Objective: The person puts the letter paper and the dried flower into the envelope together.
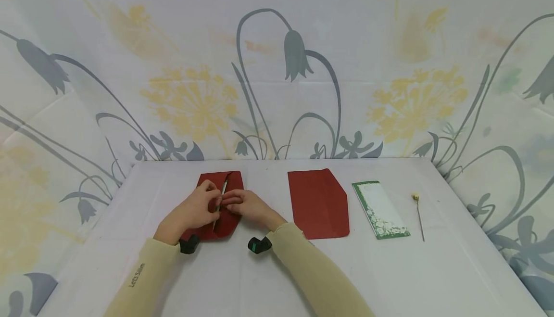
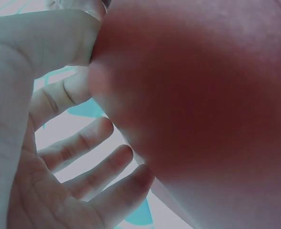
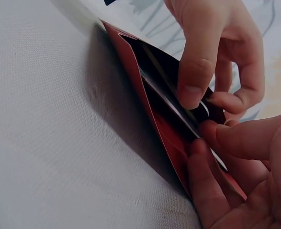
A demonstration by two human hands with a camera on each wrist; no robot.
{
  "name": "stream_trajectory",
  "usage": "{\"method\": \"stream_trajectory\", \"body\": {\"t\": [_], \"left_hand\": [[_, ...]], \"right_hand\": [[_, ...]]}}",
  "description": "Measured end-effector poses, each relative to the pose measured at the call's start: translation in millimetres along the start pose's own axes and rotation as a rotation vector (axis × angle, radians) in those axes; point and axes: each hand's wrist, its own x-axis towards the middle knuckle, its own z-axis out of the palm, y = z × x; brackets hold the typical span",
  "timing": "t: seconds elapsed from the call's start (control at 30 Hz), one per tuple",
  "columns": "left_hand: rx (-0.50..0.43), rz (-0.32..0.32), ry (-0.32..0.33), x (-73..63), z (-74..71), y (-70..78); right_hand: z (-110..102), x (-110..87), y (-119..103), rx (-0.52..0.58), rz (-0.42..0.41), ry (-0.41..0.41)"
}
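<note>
A red envelope lies on the table before me, its mouth spread apart. A thin card stands edge-up in that mouth; the right wrist view shows its pale edge running down inside the pocket. My left hand pinches the envelope's edge between thumb and index finger, the other fingers spread loosely in the left wrist view. From the other side, my right hand pinches the card's edge at the opening, fingertips partly inside. The two hands' fingertips meet closely over the slot. Most of the card is hidden inside the envelope.
To the right lies a second red envelope. Beyond it are a white card with a green floral border and a dried yellow flower on a thin stem. A white cloth covers the table; a flower-printed curtain hangs behind.
</note>
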Motion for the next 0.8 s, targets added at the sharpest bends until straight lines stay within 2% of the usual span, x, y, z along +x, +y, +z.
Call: {"method": "stream_trajectory", "body": {"t": [0.13,0.33,0.57,0.8], "left_hand": [[-0.010,-0.004,-0.006,-0.6,2.1,-0.5],[0.009,0.001,-0.006,-2.8,7.6,-0.4],[0.063,-0.042,-0.018,-3.8,12.3,3.2],[0.084,-0.073,-0.027,-2.0,14.1,5.5]], "right_hand": [[0,-0.2,0,-0.029,0.003,-0.001],[-2,-3.5,0,0.012,0.000,0.084],[-13,-5.4,-3,0.018,-0.016,0.112],[-20,-8.7,-5,0.006,0.003,0.127]]}}
